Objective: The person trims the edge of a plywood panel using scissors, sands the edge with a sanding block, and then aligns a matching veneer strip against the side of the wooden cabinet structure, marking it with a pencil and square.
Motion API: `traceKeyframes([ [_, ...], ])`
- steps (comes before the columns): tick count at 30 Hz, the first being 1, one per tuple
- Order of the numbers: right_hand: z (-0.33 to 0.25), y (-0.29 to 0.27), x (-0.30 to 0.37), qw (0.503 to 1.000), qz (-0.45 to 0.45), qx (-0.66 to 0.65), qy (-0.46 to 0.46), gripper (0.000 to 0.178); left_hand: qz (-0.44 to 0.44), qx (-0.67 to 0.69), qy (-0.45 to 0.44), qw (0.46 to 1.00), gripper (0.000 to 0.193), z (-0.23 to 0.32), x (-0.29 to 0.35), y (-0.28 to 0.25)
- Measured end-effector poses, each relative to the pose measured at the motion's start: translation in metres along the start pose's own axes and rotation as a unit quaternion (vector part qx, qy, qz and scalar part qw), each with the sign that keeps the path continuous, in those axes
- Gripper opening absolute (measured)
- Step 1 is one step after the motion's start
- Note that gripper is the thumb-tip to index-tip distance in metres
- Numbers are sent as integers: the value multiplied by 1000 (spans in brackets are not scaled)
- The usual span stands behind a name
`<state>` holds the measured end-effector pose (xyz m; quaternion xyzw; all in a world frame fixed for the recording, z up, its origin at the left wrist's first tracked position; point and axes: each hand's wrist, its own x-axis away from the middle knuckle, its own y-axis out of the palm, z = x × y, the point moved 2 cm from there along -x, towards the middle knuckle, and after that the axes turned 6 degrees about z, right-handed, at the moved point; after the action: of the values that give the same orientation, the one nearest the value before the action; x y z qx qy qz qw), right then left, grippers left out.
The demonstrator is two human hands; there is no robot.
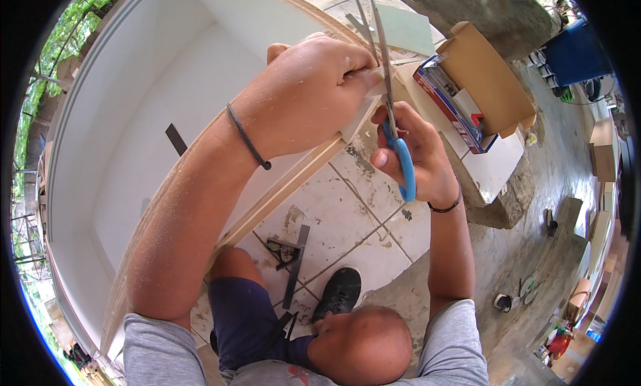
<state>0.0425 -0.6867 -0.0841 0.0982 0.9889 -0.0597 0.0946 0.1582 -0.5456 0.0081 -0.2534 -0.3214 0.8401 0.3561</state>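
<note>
My right hand (431, 160) grips a pair of scissors (406, 169) by its blue handles, with the long metal blades pointing up and slightly parted. Close beside the blades, my left hand (317, 85) is closed, with thumb and fingers pinching a thin whitish strip (364, 116). This strip runs along the corner of a raw wooden edge (287, 185) on a large white cabinet-like piece (193, 59). Fine dust coats my left forearm. The exact spot where strip and blades meet is partly hidden by my fingers.
A combination square (294, 259) lies on the tiled floor near my shoe (340, 289). An opened cardboard box (494, 85) stands on a ledge at right. A dark flat piece (175, 139) shows against the white panel. Farther right are a blue bin (577, 55) and scattered items.
</note>
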Motion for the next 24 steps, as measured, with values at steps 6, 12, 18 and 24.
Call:
traceKeyframes([
  [6, 4, 1, -1, 999, 12, 14, -35, 45, -2, -18, -3, 1000, 22, -1, 0, 1],
  [12, 1, 1, 0, 999, 4, 46, -3, 43, 4, -18, -2, 1000, 21, -1, 1, 2],
  [18, 2, 0, -1, 998, 9, 59, -10, 42, -7, -13, -10, 1000, 22, 1, 0, 1],
  [24, -2, 2, -2, 998, 3, 57, -7, 46, 0, -25, 11, 1000, 20, 1, 0, 0],
])
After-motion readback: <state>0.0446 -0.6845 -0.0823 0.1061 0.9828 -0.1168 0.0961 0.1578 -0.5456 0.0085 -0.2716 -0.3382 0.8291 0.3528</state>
